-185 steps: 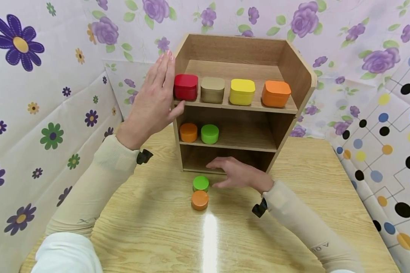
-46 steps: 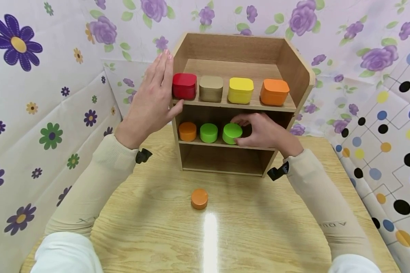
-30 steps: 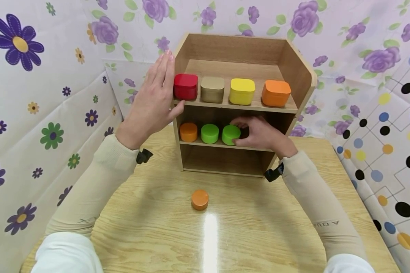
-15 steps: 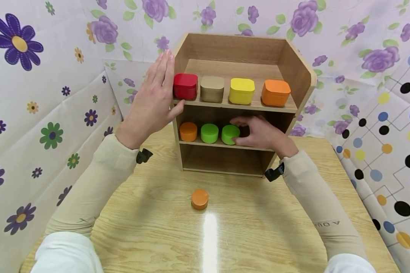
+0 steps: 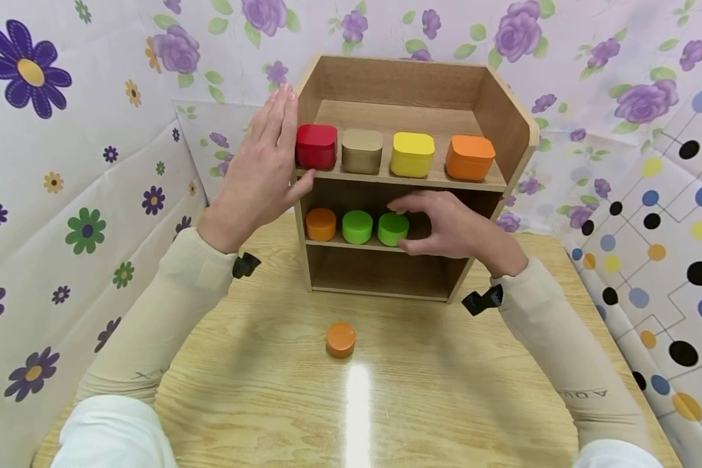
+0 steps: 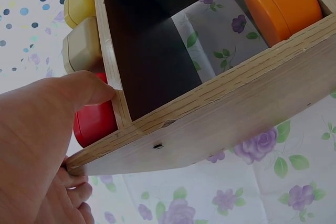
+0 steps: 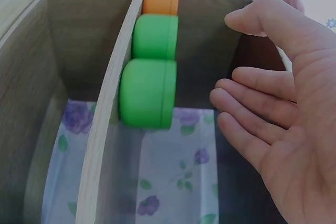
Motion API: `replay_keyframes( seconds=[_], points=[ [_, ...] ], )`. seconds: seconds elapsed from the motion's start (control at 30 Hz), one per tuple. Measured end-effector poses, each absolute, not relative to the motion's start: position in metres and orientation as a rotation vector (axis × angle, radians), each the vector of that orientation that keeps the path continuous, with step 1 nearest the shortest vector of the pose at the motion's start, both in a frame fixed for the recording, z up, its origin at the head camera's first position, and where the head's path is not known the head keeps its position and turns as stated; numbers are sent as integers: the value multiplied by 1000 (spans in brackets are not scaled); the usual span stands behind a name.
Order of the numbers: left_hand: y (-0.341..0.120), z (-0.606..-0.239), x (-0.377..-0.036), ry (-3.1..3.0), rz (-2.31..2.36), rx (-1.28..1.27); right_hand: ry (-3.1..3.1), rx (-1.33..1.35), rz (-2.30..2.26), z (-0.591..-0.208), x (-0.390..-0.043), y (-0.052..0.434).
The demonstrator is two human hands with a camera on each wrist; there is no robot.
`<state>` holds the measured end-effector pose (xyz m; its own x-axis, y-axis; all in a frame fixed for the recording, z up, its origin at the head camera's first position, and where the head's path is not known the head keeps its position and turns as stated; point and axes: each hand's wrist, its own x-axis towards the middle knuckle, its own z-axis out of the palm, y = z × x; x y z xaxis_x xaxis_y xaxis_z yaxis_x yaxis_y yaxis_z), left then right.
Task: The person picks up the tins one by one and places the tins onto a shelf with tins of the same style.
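Observation:
A small wooden shelf unit stands on the table. My left hand lies straight-fingered along its left side panel; in the left wrist view the thumb rests on a shelf board's front edge. On the middle shelf sit an orange round container, a green round container and a rightmost green round container. Beside that last one is my right hand, thumb and fingers spread. The right wrist view shows a gap between this hand and the rightmost green container.
On the top shelf stand a red box, a tan box, a yellow box and an orange box. Another orange round container sits on the table before the unit. Patterned cloth walls surround the table.
A green container from the table now stands third on the middle shelf, shifted slightly left. My right hand has let go of it and drawn back right. My left hand stays put.

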<state>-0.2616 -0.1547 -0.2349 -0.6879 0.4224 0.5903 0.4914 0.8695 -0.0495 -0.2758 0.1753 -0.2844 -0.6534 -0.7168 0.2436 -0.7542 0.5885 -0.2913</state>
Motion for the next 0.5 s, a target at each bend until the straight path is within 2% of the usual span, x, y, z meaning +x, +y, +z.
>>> replay_keyframes(
  seconds=[0.5],
  points=[
    [-154, -234, -261, -2433, -120, -649, -2754, 1506, 597, -291, -248, 154]
  ],
)
